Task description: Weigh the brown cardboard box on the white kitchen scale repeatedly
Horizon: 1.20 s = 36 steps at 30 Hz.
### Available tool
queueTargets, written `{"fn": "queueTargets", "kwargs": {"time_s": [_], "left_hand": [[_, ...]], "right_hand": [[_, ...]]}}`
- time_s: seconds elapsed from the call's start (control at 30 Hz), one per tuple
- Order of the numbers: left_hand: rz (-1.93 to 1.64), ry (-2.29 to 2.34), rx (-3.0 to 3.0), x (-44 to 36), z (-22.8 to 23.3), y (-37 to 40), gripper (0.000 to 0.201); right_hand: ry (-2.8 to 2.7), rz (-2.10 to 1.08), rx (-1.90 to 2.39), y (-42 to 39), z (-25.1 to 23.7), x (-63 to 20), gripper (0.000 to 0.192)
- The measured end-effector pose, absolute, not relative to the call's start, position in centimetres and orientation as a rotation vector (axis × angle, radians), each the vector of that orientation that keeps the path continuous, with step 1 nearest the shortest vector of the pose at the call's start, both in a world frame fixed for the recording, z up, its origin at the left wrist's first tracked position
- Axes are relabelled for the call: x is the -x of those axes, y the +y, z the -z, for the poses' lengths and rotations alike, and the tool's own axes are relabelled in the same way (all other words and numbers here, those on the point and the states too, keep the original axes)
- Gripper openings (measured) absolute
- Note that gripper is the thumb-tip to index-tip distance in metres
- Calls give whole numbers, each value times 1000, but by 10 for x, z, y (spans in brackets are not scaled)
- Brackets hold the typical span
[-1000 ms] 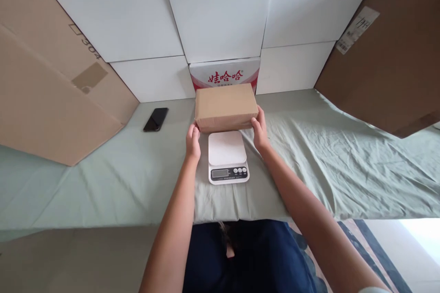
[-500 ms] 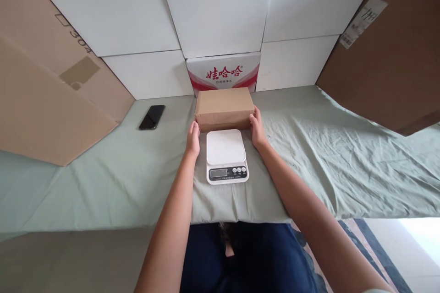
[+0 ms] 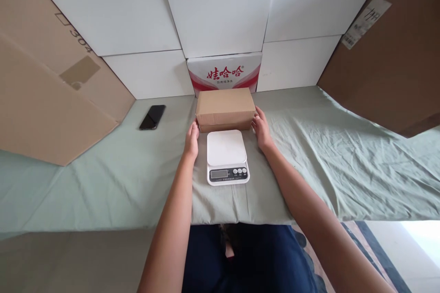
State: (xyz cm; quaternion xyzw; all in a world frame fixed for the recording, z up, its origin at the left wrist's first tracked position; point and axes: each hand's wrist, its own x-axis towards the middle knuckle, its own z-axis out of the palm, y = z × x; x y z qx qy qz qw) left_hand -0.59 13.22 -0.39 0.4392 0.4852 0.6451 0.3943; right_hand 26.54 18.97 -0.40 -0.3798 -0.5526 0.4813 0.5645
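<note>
A closed brown cardboard box [image 3: 225,107] lies on the green cloth just behind a white digital kitchen scale [image 3: 227,155]. My left hand [image 3: 191,139] presses against the box's near left corner. My right hand [image 3: 261,129] rests against its near right corner. Both hands flank the scale's white platform, which carries nothing. The box stands directly in front of a white carton with red printing [image 3: 225,72].
A black phone [image 3: 152,116] lies on the cloth [image 3: 326,165] to the left. White cardboard panels [image 3: 220,9] form a back wall. Large brown cardboard sheets lean at the left [image 3: 51,87] and right [image 3: 388,59]. The table's near edge is at my lap.
The box moved back from above the scale's far edge and came down onto the cloth behind it. Both hands stayed at its near corners.
</note>
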Motion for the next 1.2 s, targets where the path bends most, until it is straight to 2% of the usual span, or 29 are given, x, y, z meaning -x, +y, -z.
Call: {"fn": "queueTargets", "kwargs": {"time_s": [0.13,0.3,0.47,0.6,0.8,1.2], "left_hand": [[-1608,1233,-1167,5,2,131,87],[-1679,1224,-1262,2,-9,121,86],[-1821,1167,-1343,-6,-18,73,88],[-1797,1211,-1330,-5,-4,23,90],[-1782,1234,-1293,-3,17,-11,88],[-1711,1256,-1293,-9,8,-17,87]], "right_hand": [[-1368,-1118,842,179,-4,-255,64],[-1389,-1007,752,172,-20,-256,68],[-1469,-836,716,138,-33,-265,68],[-1499,-763,771,100,-23,-273,68],[-1513,-825,809,69,-6,-284,64],[-1479,-863,837,68,-6,-285,56]]}}
